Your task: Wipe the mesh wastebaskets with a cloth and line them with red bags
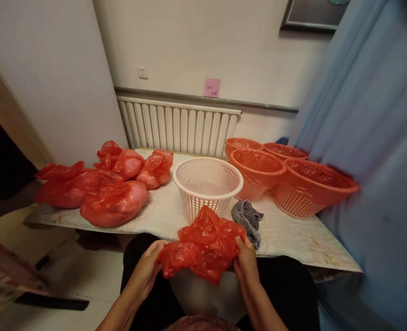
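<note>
Between my two hands, in front of the table's near edge, I hold a crumpled red plastic bag [206,246]. My left hand [151,259] grips its left side, and my right hand [246,259] pinches its right side with the thumb on top. Just behind the bag a white plastic basket [208,186] stands upright, its lower front partly hidden by the bag. A grey cloth [247,218] lies crumpled on the table beside the basket, close to my right hand.
Several filled red plastic bags [115,204] sit on the left of the table [327,243]. Orange-red baskets [300,200] lined with red plastic stand at the right, near a blue curtain [379,184]. A radiator [182,126] is behind the table.
</note>
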Action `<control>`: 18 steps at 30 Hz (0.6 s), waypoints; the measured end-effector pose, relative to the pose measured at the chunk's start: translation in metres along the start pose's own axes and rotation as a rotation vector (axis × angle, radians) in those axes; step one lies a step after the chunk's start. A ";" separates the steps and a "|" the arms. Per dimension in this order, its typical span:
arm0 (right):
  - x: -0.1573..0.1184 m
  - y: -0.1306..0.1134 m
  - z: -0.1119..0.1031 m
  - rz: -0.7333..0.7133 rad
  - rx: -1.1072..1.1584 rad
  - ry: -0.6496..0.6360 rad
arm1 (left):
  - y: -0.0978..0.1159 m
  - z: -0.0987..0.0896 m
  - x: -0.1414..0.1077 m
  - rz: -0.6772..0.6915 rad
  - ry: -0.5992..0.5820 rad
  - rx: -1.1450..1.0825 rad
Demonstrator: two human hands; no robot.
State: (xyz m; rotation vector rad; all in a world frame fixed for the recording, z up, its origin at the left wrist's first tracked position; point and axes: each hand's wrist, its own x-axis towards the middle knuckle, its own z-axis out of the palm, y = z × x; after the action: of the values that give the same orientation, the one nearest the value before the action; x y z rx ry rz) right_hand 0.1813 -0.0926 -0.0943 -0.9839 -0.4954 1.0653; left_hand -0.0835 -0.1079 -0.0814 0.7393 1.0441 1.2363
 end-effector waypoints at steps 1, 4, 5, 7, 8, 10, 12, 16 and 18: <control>0.000 -0.002 -0.001 -0.004 0.003 0.008 | 0.001 -0.002 0.001 0.024 0.034 0.048; 0.000 -0.005 -0.001 0.008 0.019 -0.003 | 0.006 -0.001 0.003 0.152 0.127 0.255; -0.001 -0.005 0.000 0.012 0.018 -0.018 | 0.008 0.002 0.003 0.203 0.122 0.310; -0.003 -0.003 0.001 0.014 -0.006 -0.055 | 0.010 0.014 0.002 0.269 0.055 0.358; -0.005 -0.001 0.002 0.013 -0.027 -0.074 | 0.011 0.021 0.000 0.280 0.008 0.372; -0.008 0.001 0.003 0.007 -0.098 -0.109 | 0.010 0.037 -0.003 0.278 -0.088 0.419; -0.010 0.000 0.003 -0.025 -0.242 -0.154 | 0.008 0.052 -0.006 0.271 -0.189 0.491; -0.012 -0.011 0.001 -0.247 -0.610 -0.190 | 0.002 0.068 -0.006 0.265 -0.293 0.508; -0.014 -0.020 0.000 -0.427 -0.722 -0.142 | 0.001 0.071 -0.004 0.231 -0.279 0.439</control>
State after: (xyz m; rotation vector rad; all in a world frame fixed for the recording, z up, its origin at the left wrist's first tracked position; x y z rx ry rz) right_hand 0.1855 -0.1079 -0.0755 -1.3483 -1.2014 0.5645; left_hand -0.0182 -0.1058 -0.0527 1.3629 1.0267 1.0641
